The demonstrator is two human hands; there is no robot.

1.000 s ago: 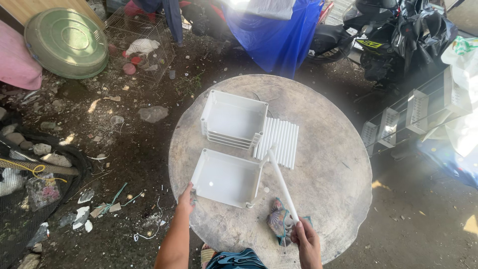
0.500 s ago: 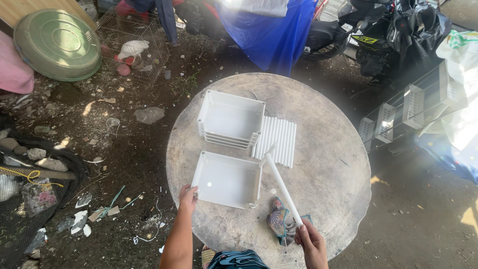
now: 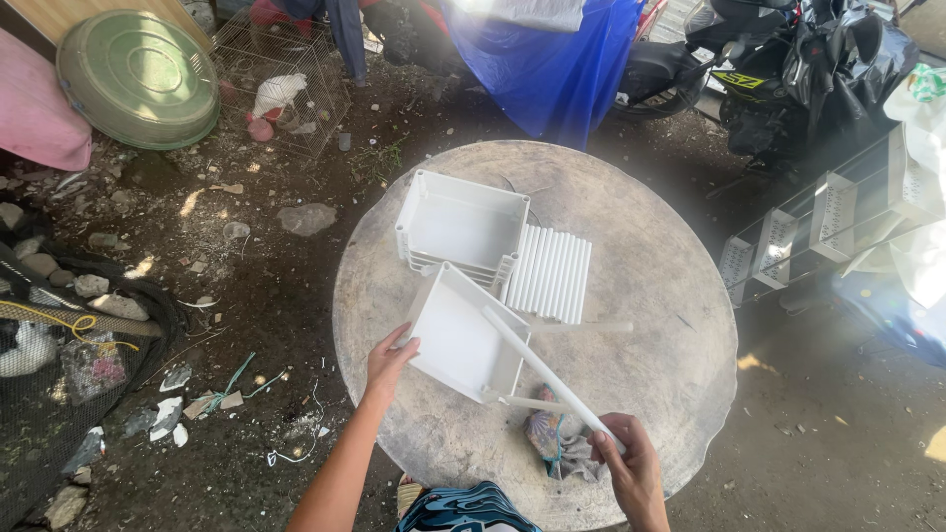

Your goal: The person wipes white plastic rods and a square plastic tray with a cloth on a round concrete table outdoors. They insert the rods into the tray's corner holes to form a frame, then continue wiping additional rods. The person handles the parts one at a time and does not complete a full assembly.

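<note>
On a round stone table my left hand grips the near left edge of a white square tray and tips it up on its side. My right hand holds the near end of a long white tube, which slants up and left over the tray's rim. A stack of similar white trays stands behind it. Several white tubes lie side by side to the right of the stack. A crumpled patterned cloth lies on the table by my right hand.
A green round basin and a wire cage stand on the dirt at the back left. A blue tarp and a motorbike are behind the table. A metal frame lies to the right. Black netting is at the left.
The near tray has been lifted from flat to tilted by my left hand. The tube in my right hand has stayed over its rim.
</note>
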